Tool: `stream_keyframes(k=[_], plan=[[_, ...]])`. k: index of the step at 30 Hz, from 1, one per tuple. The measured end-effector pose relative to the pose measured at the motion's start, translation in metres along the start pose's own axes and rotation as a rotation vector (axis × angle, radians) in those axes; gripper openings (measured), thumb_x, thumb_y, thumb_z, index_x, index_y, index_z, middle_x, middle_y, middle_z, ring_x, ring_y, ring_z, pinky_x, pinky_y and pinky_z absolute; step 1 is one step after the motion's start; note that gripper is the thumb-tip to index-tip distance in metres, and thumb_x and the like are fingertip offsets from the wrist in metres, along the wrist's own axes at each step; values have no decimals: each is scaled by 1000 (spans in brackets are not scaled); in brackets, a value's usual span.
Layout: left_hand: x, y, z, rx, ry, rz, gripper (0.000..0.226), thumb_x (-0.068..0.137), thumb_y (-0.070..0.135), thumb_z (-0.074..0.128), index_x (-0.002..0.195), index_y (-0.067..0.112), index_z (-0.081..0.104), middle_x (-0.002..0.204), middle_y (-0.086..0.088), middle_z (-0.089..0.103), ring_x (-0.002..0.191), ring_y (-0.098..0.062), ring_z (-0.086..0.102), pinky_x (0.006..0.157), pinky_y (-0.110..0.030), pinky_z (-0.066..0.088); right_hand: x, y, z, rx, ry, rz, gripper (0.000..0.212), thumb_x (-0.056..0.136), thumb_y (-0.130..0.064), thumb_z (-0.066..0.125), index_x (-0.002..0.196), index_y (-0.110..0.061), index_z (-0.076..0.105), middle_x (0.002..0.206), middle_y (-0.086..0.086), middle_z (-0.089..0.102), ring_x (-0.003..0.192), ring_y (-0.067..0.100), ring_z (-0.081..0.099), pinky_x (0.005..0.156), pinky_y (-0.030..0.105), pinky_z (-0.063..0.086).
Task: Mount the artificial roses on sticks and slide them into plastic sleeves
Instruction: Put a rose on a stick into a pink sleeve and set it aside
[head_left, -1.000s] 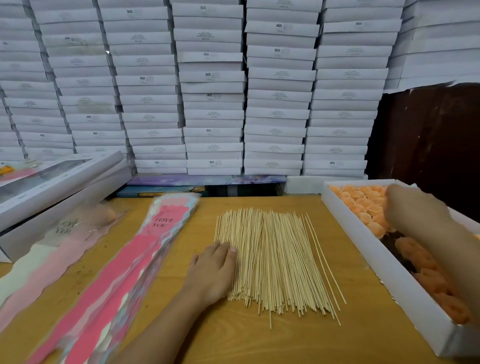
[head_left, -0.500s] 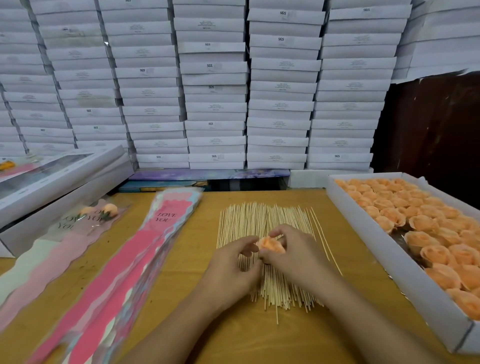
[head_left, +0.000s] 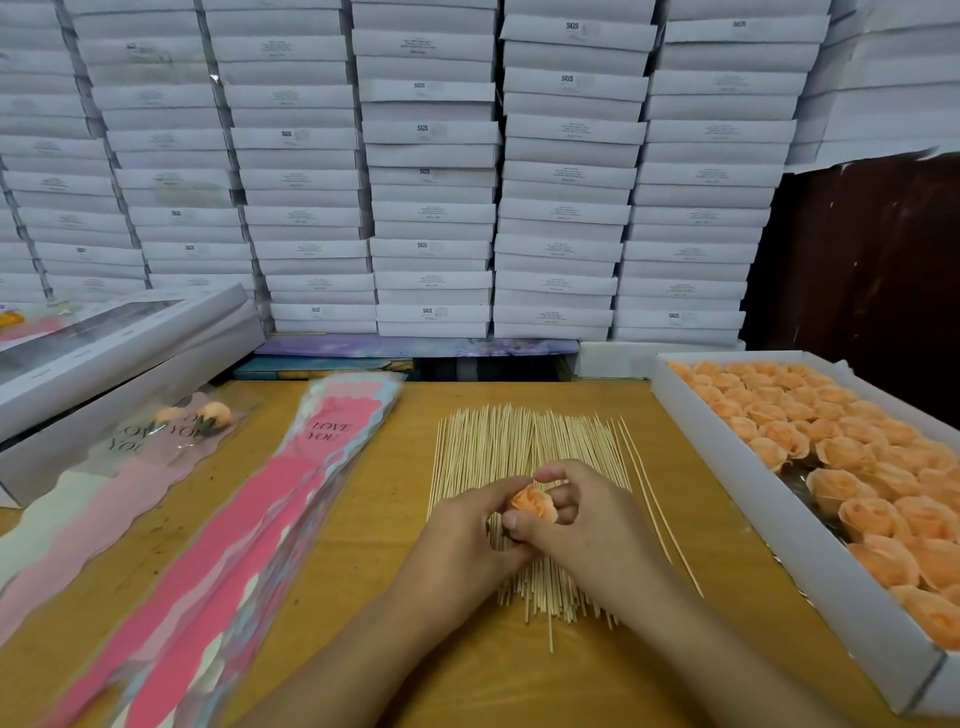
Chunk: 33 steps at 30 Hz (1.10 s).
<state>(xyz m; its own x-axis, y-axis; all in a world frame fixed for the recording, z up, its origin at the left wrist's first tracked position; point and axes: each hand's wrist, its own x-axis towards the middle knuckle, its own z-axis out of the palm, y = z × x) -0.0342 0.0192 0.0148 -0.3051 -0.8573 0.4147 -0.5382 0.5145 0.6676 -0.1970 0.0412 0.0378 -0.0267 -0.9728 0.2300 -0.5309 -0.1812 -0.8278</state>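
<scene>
Yellow wooden table (head_left: 363, 519) against stacked white boxes (head_left: 431, 171); tray of peach roses (head_left: 779, 525) right. Left hand (head_left: 462, 540) and right hand (head_left: 587, 525), fingers pinched together on one peach rose (head_left: 532, 503) above skewer pile (head_left: 519, 447).

One peach-orange rose (head_left: 534, 505) sits pinched between both hands above the pale sticks (head_left: 524, 467) fanned at the table's middle, many more roses (head_left: 852, 467) fill the white box along the right edge, and pink "LOVE YOU" plastic sleeves (head_left: 249, 545) lie stacked diagonally toward the left.
</scene>
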Motion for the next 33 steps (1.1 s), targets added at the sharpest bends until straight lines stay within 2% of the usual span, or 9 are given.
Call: stream_keyframes(k=[3,5,9,12,14,16,24,29,33], plan=[[0,-1,1,-23,57,-23,52,81,23,78,123,49,59,108,23,69,100,14,59,78,-2,42,-2,-6,-5,35,-4,-21,46,83,-71,49,114,-39,58,95,-17,67,80,-10,63,59,9,45],[2,-2,1,-36,91,-78,56,79,26,82,124,50,57,103,23,67,93,15,59,72,-1,42,-1,-5,-9,17,70,-7,47,90,-68,33,108,-34,59,89,-12,67,73,-4,62,59,13,41],[5,-7,0,-132,146,-195,61,74,35,87,127,44,58,96,13,69,78,9,62,64,-7,43,8,12,-26,-357,180,42,15,102,-34,44,103,-29,58,71,-11,60,51,2,53,43,16,28],[8,-9,-1,-190,183,-232,57,73,31,88,125,37,64,86,8,70,80,8,62,65,-5,41,12,28,-36,-608,108,149,25,98,-37,53,87,-16,61,69,-6,60,56,12,55,46,26,33],[8,-9,-2,-213,195,-243,56,73,29,89,122,36,63,76,10,69,75,7,64,63,-4,41,13,33,-37,-684,47,216,39,94,-45,59,67,-18,51,55,-5,45,47,16,43,46,27,28],[8,-9,-2,-220,198,-253,57,72,29,89,121,38,62,73,12,69,74,6,65,63,-3,41,15,35,-38,-689,18,251,45,92,-47,62,61,-21,42,49,-6,33,41,15,33,44,26,23],[7,-7,-5,-330,173,-281,56,75,20,87,125,27,64,63,24,64,60,7,57,56,-8,42,17,36,-41,-560,4,289,53,95,-35,61,53,-20,31,44,-6,24,38,14,22,44,25,16],[6,-5,-8,-380,171,-324,58,76,22,86,129,23,62,87,16,77,79,0,71,67,-11,48,17,36,-41,-526,-13,278,56,92,-37,66,51,-21,31,41,-7,22,34,12,21,44,25,16],[7,-2,-10,-412,185,-372,59,77,24,86,129,25,60,92,10,78,84,-12,74,80,-39,59,17,36,-41,-538,-32,308,55,89,-39,68,52,-21,33,42,-7,25,36,13,25,44,25,17]])
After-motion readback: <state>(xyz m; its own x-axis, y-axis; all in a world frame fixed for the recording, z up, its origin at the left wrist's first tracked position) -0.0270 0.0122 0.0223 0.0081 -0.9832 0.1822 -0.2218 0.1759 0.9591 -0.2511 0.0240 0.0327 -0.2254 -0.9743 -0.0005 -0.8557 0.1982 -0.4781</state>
